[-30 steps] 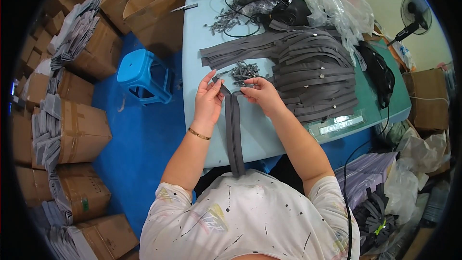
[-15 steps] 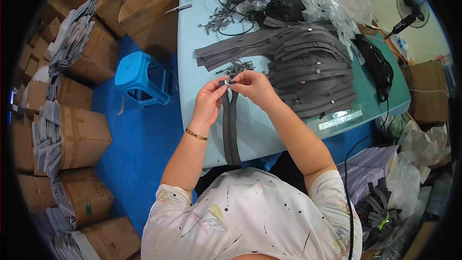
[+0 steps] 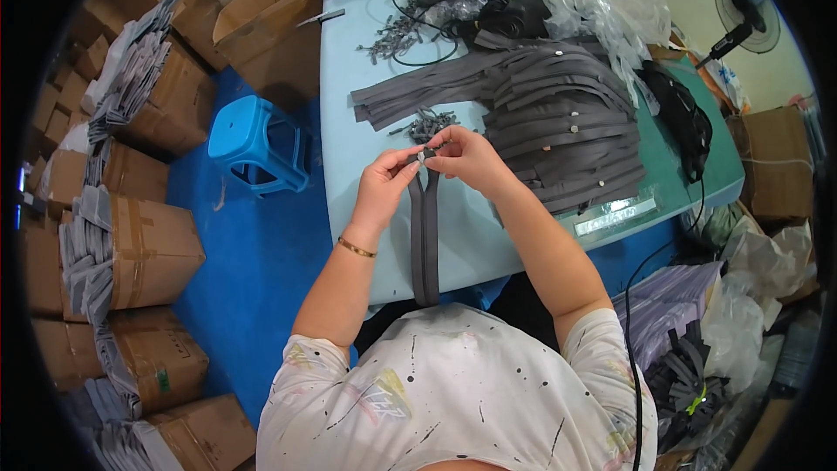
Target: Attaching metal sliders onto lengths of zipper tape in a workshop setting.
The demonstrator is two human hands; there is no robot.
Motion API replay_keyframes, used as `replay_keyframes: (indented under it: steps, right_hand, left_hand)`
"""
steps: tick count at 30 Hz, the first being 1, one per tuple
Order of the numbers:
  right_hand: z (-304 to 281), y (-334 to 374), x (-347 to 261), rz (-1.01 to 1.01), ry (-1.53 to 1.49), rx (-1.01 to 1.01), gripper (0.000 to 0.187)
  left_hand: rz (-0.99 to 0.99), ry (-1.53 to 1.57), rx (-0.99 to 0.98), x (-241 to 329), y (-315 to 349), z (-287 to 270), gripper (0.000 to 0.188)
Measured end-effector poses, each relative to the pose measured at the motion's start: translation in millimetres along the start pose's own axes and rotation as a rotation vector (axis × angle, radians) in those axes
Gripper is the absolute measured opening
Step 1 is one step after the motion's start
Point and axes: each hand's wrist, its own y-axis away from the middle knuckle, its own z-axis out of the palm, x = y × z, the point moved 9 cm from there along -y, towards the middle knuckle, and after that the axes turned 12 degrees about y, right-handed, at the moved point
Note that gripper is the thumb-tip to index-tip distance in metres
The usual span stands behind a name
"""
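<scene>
Both hands are pinched in close together, fingertips nearly meeting: our left hand (image 3: pixel 386 179) and right hand (image 3: pixel 469 157) each grip the split upper end of a grey zipper strip (image 3: pixel 425 249) between thumb and fingers. We've got a small pale piece (image 3: pixel 422 157) right at that meeting point (mostly covered by fingers, so we can't tell which hand really has it).

What's changed: a second ago our hands were apart, one split end each, and no pale piece showed. Now the ends are drawn in to one spot, so we'd judge the fiddly bit is happening there. The strip runs straight down toward us, its lower end by the shirt at the edge of the pale blue table (image 3: pixel 347 57).

As for clutter, a pile of small grey parts (image 3: pixel 432 125) sits just beyond our fingertips, and a big stack of grey strips (image 3: pixel 567 135) fills the right side, near our right forearm, so there's not much elbow room that way. Farther back are clear plastic bags (image 3: pixel 571 0). Blue stool (image 3: pixel 241 126) off left, well apart, in nobody's way.
</scene>
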Motion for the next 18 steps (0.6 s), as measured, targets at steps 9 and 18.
replay_keyframes:
  steps: [9, 18]
  right_hand:
    - [9, -1, -3, -0.211, -0.113, 0.01, 0.029]
    - [11, 2, 0, -0.124, -0.058, -0.012, 0.024]
  left_hand:
    - [-0.23, 0.297, 0.135, -24, 5, -7, 0.015]
    - [-0.257, 0.207, 0.163, -29, 6, -14, 0.017]
